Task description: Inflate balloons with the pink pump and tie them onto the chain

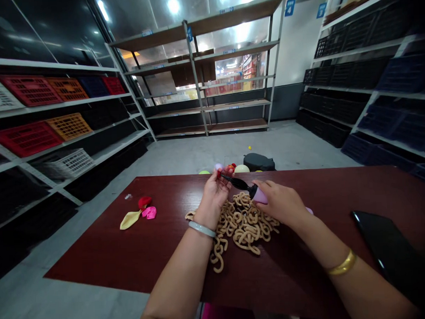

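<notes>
My right hand point(282, 201) is wrapped round a balloon pump point(260, 196) with a lilac body and a long black nozzle, pointed left and slightly up. At the nozzle's tip my left hand point(215, 191) has its fingers closed on a small red balloon point(219, 173), mostly hidden by the fingers. Both hands are above a heap of tan, curled, rope-like pieces point(248, 232) on the dark red table point(174, 254). To the left lie a limp pale yellow balloon point(130, 220), a red one point(145, 203) and a pink one point(149, 213).
A black phone-like slab point(382, 237) lies at the table's right. Beyond the far edge are round balloons, one cream point(241, 168), and a dark grey bag-like object point(258, 161) on the floor. Shelves with crates point(68, 126) line both sides; a metal rack point(201, 101) stands behind.
</notes>
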`<state>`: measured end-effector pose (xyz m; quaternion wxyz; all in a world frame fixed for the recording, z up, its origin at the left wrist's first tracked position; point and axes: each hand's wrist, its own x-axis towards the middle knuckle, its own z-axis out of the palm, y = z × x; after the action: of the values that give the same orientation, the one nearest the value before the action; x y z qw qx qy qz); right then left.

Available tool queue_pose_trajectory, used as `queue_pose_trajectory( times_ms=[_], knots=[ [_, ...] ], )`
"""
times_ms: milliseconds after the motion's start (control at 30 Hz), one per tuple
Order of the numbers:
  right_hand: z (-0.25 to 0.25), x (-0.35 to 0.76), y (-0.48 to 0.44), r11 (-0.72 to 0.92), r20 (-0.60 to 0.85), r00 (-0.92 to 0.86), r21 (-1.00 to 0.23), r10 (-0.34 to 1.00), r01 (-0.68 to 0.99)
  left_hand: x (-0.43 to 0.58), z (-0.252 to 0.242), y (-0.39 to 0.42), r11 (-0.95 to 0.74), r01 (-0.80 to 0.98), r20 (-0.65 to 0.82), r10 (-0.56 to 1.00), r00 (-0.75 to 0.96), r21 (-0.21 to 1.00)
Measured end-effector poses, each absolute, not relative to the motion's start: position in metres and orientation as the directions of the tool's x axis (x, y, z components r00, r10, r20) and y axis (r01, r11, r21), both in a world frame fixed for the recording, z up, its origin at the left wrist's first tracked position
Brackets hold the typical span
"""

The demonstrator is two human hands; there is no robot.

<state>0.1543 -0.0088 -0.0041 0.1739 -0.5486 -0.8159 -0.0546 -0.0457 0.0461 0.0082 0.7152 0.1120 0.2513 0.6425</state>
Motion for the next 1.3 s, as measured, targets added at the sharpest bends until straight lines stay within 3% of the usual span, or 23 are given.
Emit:
queue_pose_trajectory(
  times_ms=[200,500,733,867,1000,1100,1300],
  knots=[
    [-0.006,0.158,-0.007,0.388,0.349,-0.331,-0.106,0.877,0.915,-0.033,0.004,0.042,0.123,-0.827,-0.186,0.982,0.022,0.549],
    [-0.009,0.156,-0.006,0.405,0.357,-0.337,-0.134,0.871,0.905,-0.016,0.001,0.037,-0.148,-0.761,0.009,0.983,-0.183,0.632],
    [-0.007,0.159,-0.005,0.412,0.344,-0.330,-0.201,0.879,0.889,-0.007,-0.008,0.033,-0.083,-0.798,0.042,0.996,-0.073,0.597],
    [-0.004,0.162,-0.005,0.433,0.354,-0.341,-0.227,0.871,0.872,-0.006,-0.009,0.030,-0.053,-0.748,0.041,0.999,-0.035,0.662],
    [-0.002,0.160,-0.006,0.468,0.356,-0.364,-0.270,0.861,0.842,-0.013,0.001,0.030,-0.157,-0.630,0.078,0.985,-0.152,0.761],
    [-0.003,0.157,-0.007,0.474,0.342,-0.374,-0.280,0.862,0.835,-0.019,0.010,0.032,-0.239,-0.610,0.108,0.964,-0.244,0.756],
    [-0.004,0.156,-0.008,0.467,0.337,-0.367,-0.291,0.867,0.835,-0.018,0.012,0.031,-0.235,-0.627,0.122,0.968,-0.219,0.742]
  ],
)
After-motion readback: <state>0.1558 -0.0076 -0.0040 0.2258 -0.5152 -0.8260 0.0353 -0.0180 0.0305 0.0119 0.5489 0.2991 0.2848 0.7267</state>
